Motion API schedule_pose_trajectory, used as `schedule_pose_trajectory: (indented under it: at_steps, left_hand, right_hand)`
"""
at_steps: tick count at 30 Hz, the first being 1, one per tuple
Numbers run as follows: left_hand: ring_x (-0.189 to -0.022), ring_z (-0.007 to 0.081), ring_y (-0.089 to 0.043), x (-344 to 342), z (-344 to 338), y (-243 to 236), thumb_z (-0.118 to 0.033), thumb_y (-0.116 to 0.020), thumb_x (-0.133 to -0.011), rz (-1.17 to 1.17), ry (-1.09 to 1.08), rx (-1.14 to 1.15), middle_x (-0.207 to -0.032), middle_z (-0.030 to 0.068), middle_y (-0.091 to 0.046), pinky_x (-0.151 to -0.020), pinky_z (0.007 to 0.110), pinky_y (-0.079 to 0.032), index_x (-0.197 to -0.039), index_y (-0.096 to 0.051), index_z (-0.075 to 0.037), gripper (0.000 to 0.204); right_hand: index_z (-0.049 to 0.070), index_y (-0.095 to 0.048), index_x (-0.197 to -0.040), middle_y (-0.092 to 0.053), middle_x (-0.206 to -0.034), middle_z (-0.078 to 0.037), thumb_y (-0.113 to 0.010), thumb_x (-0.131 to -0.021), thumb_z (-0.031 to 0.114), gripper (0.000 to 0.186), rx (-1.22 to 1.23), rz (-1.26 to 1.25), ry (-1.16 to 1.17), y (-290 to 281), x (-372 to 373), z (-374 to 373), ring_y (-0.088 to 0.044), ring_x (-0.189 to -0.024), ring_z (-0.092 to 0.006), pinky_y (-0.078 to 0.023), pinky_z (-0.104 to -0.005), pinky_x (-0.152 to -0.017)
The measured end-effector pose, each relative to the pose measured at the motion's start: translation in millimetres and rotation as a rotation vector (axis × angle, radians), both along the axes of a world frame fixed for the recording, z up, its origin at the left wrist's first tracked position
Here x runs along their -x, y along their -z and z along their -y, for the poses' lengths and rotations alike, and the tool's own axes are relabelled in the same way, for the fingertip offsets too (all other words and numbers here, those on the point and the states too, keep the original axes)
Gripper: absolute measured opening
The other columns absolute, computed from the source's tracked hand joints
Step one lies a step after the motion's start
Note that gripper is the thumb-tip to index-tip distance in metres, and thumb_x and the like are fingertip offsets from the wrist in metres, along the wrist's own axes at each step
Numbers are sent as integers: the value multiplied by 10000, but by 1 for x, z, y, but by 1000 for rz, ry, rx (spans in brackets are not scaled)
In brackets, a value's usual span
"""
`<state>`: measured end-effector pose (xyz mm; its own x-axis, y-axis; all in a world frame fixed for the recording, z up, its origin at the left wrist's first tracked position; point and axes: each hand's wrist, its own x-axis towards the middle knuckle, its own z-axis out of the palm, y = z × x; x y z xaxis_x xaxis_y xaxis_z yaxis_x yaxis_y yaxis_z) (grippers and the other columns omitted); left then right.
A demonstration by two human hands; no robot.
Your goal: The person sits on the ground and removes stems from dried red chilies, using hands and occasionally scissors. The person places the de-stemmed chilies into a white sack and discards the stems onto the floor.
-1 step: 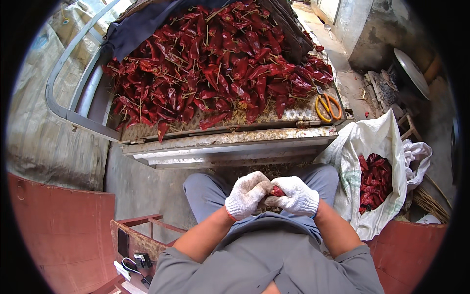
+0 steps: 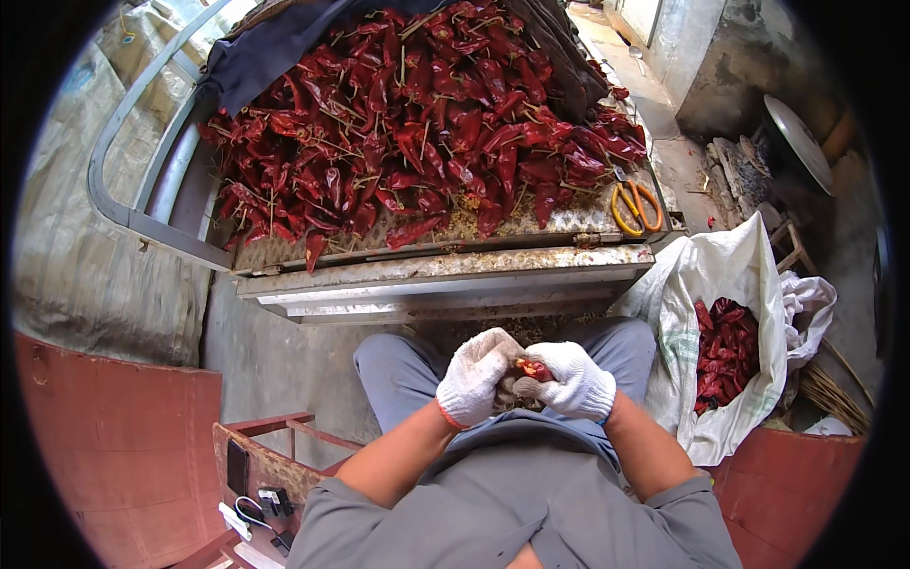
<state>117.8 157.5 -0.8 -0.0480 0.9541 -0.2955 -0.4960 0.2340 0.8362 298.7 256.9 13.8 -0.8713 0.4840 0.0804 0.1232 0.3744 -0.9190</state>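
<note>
Both my hands wear white knitted gloves, stained darker at the fingers, and are close together above my lap. My right hand (image 2: 575, 377) is closed around a dried red chili pepper (image 2: 534, 370), whose paler, orange end points toward my left hand. My left hand (image 2: 477, 376) has its fingers curled and pressed together right at that end; what is between them is hidden. Ahead lies a big heap of dried red chili peppers (image 2: 417, 123) with stems, on a worn cart bed (image 2: 455, 264). Scissors (image 2: 637, 209) with yellow and orange handles lie at its right corner.
To my right stands an open white woven sack (image 2: 678, 318) with red peppers (image 2: 728, 351) inside. A red-brown stool (image 2: 275, 474) at my left carries a phone and cables. The cart's metal rail (image 2: 114, 180) curves up at left. Dark cloth (image 2: 275, 57) covers the heap's back.
My hands have shifted slightly apart at the fingertips. More of the chili pepper shows, with its orange end now exposed. The heap, scissors and sack look unchanged.
</note>
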Motion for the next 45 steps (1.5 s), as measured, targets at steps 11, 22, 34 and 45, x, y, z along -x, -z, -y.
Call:
schedule_pose_trajectory:
  at_steps: [11,22,34,45]
  left_hand:
    - [-1019,342,-712,54,-50,19,-434,-746,-911,-1382,48,-71,-1063,167,-736,-898,423,-568,-1192,-743,-68,462]
    - [-942,361,-723,87,-148,11,-410,-702,-921,-1862,12,-10,-1012,146,-719,-791,494,-582,-994,-705,-117,302]
    - [-659,313,-670,31,-54,18,-130,-781,-842,-1661,-322,-498,-732,96,-664,-614,430,-541,-933,-738,-108,103]
    - [-917,132,-691,24,-34,24,-110,-743,-967,-534,-99,-143,-1058,76,-751,-814,289,-576,-1175,-710,28,252]
  right_hand:
    - [42,-712,-1112,-741,-997,-117,-755,-961,200,223,344,109,240,3,-18,7,-716,-896,-207,-564,-325,-848]
    - [2,-647,-1183,-627,-804,-42,-663,-1017,89,188,641,19,445,21,-19,10,-569,-640,-93,-498,-280,-575]
    - [10,-583,-1388,-695,-1060,-56,-653,-1034,208,412,982,-168,544,35,29,-24,-614,-703,-95,-553,-266,-617]
    - [35,-684,-1216,-750,-1016,-148,-783,-899,307,430,75,128,243,24,24,-25,-723,-875,-257,-581,-380,-800]
